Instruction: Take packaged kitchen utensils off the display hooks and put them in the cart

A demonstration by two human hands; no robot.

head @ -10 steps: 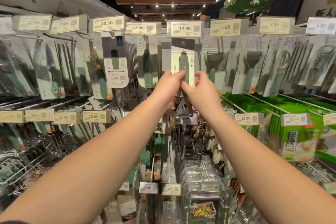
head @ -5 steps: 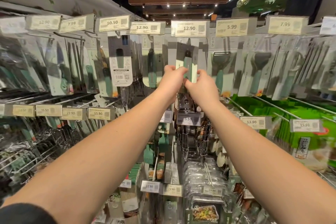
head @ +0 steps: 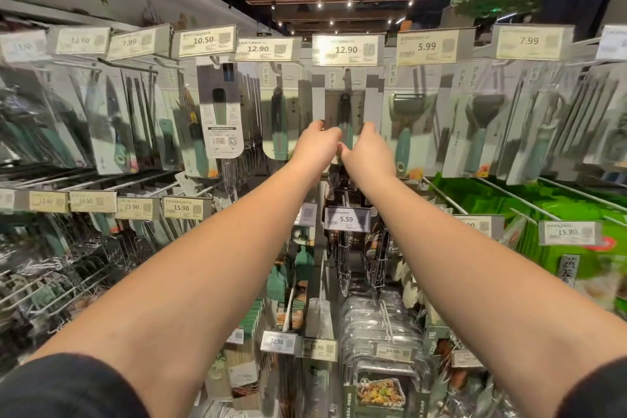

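Left hand (head: 317, 142) and right hand (head: 368, 146) pinching opposite lower edges of utensil pack (head: 345, 105), hung directly below 12.90 price tag (head: 346, 49), for level withdrawal off hook; cart unseen.

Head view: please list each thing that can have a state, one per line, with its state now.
Green-handled utensil in a clear pack under the middle 12.90 tag: hanging on its hook, gripped at both lower edges.
Left hand: fingers curled on the pack's left edge.
Right hand: fingers curled on the pack's right edge.
Green-handled peeler pack under the 5.99 tag: hanging, untouched.
Cart: not in view.
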